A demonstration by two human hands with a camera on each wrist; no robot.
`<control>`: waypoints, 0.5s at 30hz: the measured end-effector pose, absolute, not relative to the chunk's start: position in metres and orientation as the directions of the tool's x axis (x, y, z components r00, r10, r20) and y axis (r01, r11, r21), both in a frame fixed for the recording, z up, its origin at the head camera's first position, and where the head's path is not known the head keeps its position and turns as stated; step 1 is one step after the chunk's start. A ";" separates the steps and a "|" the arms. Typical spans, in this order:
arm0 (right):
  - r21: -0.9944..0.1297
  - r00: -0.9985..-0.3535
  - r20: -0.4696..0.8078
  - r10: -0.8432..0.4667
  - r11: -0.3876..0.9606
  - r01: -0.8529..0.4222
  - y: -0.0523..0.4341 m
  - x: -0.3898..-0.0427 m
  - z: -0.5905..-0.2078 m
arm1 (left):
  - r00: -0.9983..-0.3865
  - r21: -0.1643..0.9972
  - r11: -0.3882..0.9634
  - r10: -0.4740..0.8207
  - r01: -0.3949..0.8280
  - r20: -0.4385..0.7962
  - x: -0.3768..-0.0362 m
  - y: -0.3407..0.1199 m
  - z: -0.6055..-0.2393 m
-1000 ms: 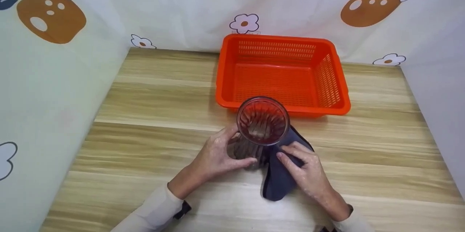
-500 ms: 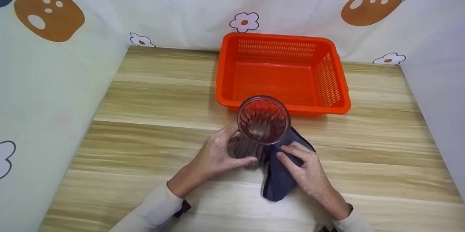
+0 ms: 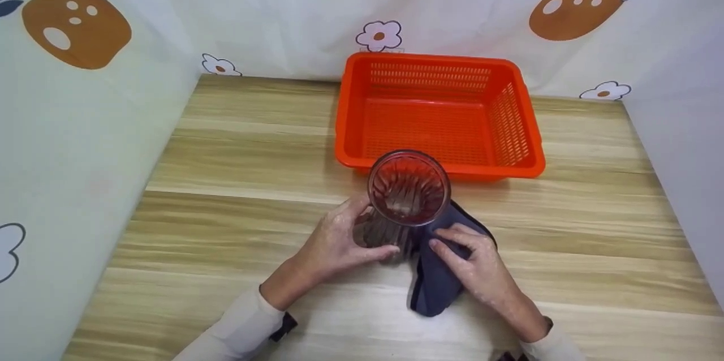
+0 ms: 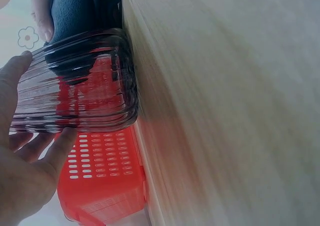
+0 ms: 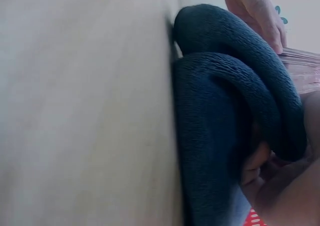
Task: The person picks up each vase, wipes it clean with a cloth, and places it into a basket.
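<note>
On the left, the left hand (image 3: 334, 245) is seen with its grip curled round the lower wall of a ribbed glass tumbler (image 3: 408, 188); in the left wrist view the thumb and fingers (image 4: 60, 148) are wrapped against the ribbed side, so the tumbler is held firmly. The tumbler stands upright on the wooden worktop (image 3: 237, 168), near the front edge and just in front of the orange plastic basket (image 3: 526, 117), which it does not seem to touch.

To the right of the tumbler, a dark blue cloth (image 3: 432, 287) is bunched on the worktop, and it is pressed against the side of the glass. The right hand (image 3: 475, 265) is laid on this cloth, with its grip bent over the folds so that the cloth is pinched between fingers and glass; in the right wrist view the thick folds of the cloth (image 5: 225, 131) are seen lying against the worktop, and the fingertips are mostly hidden behind them.

The step in hand is judged to be the wiping of the outside of the tumbler, with the glass steadied by one hand and the cloth applied by the other. For the next move, it is judged that the tumbler must be kept steady or turned, while the cloth is drawn round its wall.
</note>
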State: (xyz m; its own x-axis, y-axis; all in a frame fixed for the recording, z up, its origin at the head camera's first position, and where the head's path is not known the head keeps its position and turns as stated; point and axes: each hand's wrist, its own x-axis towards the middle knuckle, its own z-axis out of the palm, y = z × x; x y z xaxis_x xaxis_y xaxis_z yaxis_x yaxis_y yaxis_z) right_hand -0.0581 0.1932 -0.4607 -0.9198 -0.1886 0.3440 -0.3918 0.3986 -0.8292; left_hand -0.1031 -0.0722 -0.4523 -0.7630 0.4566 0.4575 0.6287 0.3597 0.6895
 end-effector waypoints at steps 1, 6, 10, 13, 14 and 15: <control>-0.830 -0.922 0.333 -0.195 0.404 -0.385 0.194 -0.059 -0.460 | -0.763 0.690 0.359 0.456 0.628 0.457 -0.103 -0.072 -0.452; -0.811 -0.925 0.297 -0.239 0.448 -0.376 0.196 -0.061 -0.457 | -0.771 0.682 0.384 0.448 0.623 0.453 -0.103 -0.072 -0.452; -0.788 -0.922 0.282 -0.264 0.485 -0.380 0.198 -0.062 -0.456 | -0.780 0.681 0.401 0.444 0.612 0.440 -0.102 -0.072 -0.451; -0.782 -0.924 0.267 -0.275 0.498 -0.374 0.199 -0.063 -0.455 | -0.781 0.680 0.405 0.449 0.611 0.434 -0.102 -0.071 -0.450; -0.781 -0.924 0.265 -0.277 0.501 -0.374 0.199 -0.064 -0.454 | -0.780 0.677 0.408 0.452 0.613 0.434 -0.102 -0.071 -0.449; -0.779 -0.924 0.264 -0.277 0.503 -0.373 0.199 -0.064 -0.454 | -0.778 0.678 0.404 0.454 0.614 0.434 -0.103 -0.071 -0.448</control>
State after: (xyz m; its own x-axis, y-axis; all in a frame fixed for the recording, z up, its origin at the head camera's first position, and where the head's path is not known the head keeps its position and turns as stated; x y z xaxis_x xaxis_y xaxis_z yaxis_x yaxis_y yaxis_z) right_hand -0.0644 0.1994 -0.4539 -0.9240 -0.2766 0.2642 -0.3735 0.5031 -0.7794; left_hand -0.1029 -0.0714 -0.4480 -0.7780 0.4545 0.4338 0.6141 0.4044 0.6778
